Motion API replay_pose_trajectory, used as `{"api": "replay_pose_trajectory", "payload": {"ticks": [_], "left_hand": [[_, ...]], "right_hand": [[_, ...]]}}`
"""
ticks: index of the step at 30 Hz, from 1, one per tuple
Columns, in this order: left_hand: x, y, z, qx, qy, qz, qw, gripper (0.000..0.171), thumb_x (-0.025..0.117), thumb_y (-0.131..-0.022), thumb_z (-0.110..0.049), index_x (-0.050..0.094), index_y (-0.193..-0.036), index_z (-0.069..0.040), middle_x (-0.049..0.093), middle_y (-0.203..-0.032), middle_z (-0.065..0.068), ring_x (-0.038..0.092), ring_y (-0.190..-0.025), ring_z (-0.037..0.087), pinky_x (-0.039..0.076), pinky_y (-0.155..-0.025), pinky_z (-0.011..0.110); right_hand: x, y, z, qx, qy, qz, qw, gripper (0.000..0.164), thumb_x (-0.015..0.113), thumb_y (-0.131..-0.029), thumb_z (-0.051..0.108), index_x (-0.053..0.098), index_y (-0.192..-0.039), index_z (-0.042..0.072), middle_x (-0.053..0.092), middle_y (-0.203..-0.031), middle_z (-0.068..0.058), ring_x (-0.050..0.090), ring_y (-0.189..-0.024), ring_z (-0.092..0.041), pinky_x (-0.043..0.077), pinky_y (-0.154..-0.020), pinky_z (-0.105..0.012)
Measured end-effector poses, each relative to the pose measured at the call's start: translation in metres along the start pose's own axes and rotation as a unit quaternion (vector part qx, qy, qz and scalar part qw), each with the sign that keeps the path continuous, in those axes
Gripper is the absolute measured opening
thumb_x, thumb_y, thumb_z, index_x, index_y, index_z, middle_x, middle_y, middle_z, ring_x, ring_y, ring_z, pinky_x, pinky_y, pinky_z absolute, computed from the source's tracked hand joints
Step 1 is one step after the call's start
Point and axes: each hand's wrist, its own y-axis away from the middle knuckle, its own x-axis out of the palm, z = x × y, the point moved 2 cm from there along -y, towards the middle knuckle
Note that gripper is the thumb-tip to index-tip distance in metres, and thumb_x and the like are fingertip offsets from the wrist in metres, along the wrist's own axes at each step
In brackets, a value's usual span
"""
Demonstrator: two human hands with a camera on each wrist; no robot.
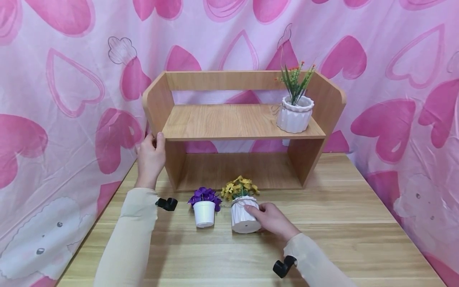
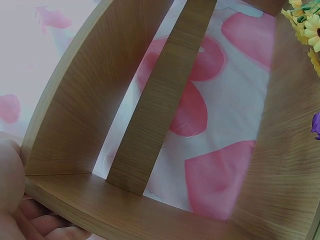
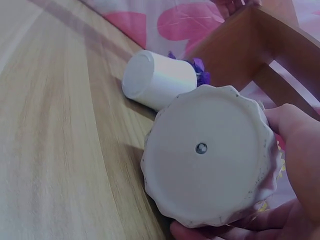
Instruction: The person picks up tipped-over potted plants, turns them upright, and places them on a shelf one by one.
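Note:
My right hand grips a ribbed white flowerpot with yellow flowers and a twine bow. The pot is tipped, its scalloped base and small centre hole facing the right wrist camera. To its left, a smooth white pot of purple flowers lies on its side, blossoms towards the shelf. My left hand holds the front edge of the left side panel of a wooden two-tier shelf, thumb near the middle board and fingers round the outside.
Another ribbed white pot, with green leaves and small orange flowers, stands upright on the upper board at the right. The shelf stands at the back of the wooden table, before a pink heart-patterned curtain that also hangs at both sides.

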Motion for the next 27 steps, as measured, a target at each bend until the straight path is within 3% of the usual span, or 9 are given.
{"api": "replay_pose_trajectory", "payload": {"ticks": [9, 11, 16, 20, 27], "left_hand": [[0.000, 0.001, -0.001, -0.001, -0.002, 0.002, 1.0000, 0.065, 0.038, -0.113, -0.052, 0.059, -0.149, -0.002, 0.060, -0.155, 0.023, 0.047, -0.146, 0.044, 0.040, -0.121, 0.064], [0.000, 0.001, -0.001, 0.001, -0.005, -0.001, 1.0000, 0.065, 0.039, -0.113, -0.052, 0.061, -0.146, 0.000, 0.061, -0.153, 0.024, 0.048, -0.144, 0.044, 0.040, -0.120, 0.064], [-0.001, 0.001, -0.001, 0.005, -0.010, -0.009, 0.9999, 0.064, 0.040, -0.113, -0.051, 0.062, -0.142, 0.001, 0.063, -0.151, 0.025, 0.054, -0.140, 0.044, 0.043, -0.119, 0.062], [0.000, 0.001, -0.001, 0.002, -0.011, -0.006, 0.9999, 0.064, 0.039, -0.114, -0.052, 0.062, -0.142, 0.000, 0.062, -0.152, 0.024, 0.054, -0.140, 0.043, 0.045, -0.119, 0.062], [0.001, 0.000, -0.001, 0.001, -0.010, -0.010, 0.9999, 0.062, 0.040, -0.114, -0.051, 0.064, -0.139, 0.001, 0.064, -0.149, 0.025, 0.052, -0.139, 0.044, 0.042, -0.118, 0.063]], "right_hand": [[0.000, 0.003, -0.003, 0.023, -0.066, -0.015, 0.997, 0.055, 0.068, -0.102, 0.047, 0.071, -0.122, -0.004, 0.073, -0.106, -0.012, 0.065, -0.090, -0.021, 0.054, -0.072, -0.033], [-0.002, 0.004, -0.001, 0.021, -0.064, -0.025, 0.997, 0.058, 0.068, -0.103, 0.047, 0.068, -0.128, -0.006, 0.073, -0.111, -0.013, 0.065, -0.095, -0.022, 0.056, -0.078, -0.036], [-0.004, 0.005, 0.000, -0.016, -0.048, -0.054, 0.997, 0.065, 0.071, -0.102, 0.043, 0.062, -0.139, -0.010, 0.072, -0.116, -0.016, 0.065, -0.104, -0.024, 0.056, -0.092, -0.039], [-0.004, 0.005, -0.004, -0.053, -0.031, -0.078, 0.995, 0.063, 0.077, -0.100, 0.036, 0.061, -0.141, -0.009, 0.071, -0.115, -0.015, 0.066, -0.101, -0.022, 0.056, -0.089, -0.035], [0.000, 0.006, -0.016, -0.087, -0.059, -0.080, 0.991, 0.072, 0.083, -0.096, 0.027, 0.052, -0.150, -0.009, 0.069, -0.129, -0.022, 0.069, -0.115, -0.029, 0.061, -0.099, -0.043]]}}
